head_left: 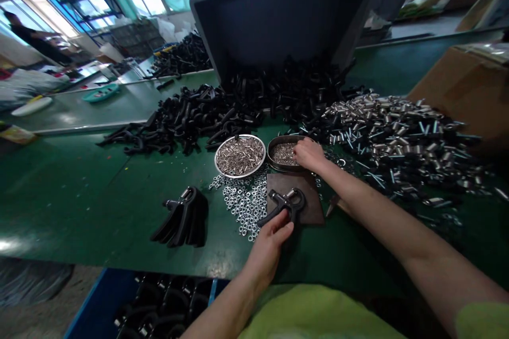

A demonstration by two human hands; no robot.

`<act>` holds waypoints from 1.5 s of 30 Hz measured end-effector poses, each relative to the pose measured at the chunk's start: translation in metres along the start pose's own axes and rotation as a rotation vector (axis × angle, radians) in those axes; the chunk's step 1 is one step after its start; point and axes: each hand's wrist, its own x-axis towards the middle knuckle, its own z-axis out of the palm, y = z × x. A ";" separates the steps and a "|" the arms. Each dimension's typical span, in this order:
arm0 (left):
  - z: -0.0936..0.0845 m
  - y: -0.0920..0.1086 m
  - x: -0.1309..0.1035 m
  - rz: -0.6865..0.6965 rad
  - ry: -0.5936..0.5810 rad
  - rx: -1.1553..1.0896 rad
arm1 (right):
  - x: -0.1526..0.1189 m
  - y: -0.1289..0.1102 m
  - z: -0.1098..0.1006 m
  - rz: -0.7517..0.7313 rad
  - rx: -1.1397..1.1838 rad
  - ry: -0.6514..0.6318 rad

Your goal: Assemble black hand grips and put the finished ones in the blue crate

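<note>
My left hand (270, 241) is closed around one handle of a black hand grip with a metal spring (296, 204), held over a flat brown plate (314, 206). Up and to the right, my right hand (309, 153) reaches into an oval tin (274, 165) of small metal parts; its fingertips are bent down and partly hidden, so what they hold cannot be made out. Beside the tin is a round dish (240, 156) full of small metal pins. Loose nuts (246, 206) lie left of the plate. Several assembled black grips (185, 220) stand together farther left.
A big grey bin (278, 21) lies tipped behind piles of black handles (199, 114). Springs and metal parts (397, 132) are heaped at the right, near a cardboard box (461, 95). A blue crate (99, 296) sits below the table edge. A person (35, 39) stands far left.
</note>
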 end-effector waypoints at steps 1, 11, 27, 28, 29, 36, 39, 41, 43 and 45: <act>-0.001 0.000 -0.003 0.000 -0.033 0.014 | 0.006 -0.001 0.003 0.009 -0.001 -0.013; -0.008 0.064 0.055 0.589 -0.003 0.856 | -0.002 0.006 0.002 0.090 0.195 0.055; 0.049 0.114 0.199 0.611 0.046 1.706 | -0.091 0.004 0.011 0.071 0.852 -0.085; 0.048 0.114 0.198 0.614 0.043 1.689 | -0.092 0.003 0.012 0.036 0.814 -0.085; 0.046 0.115 0.196 0.618 0.039 1.669 | -0.092 0.002 0.012 -0.002 0.777 -0.080; 0.033 0.120 0.165 0.672 0.013 1.433 | -0.093 -0.003 0.014 -0.141 0.614 -0.080; 0.018 0.115 0.144 0.650 -0.029 1.247 | -0.093 -0.005 0.012 -0.161 0.543 -0.083; 0.006 0.109 0.129 0.616 -0.077 1.056 | -0.092 -0.008 0.009 -0.162 0.465 -0.108; -0.006 0.100 0.114 0.588 -0.120 0.927 | -0.089 -0.011 0.006 -0.149 0.386 -0.149; -0.015 0.089 0.100 0.584 -0.133 0.931 | -0.085 -0.014 0.003 -0.127 0.333 -0.183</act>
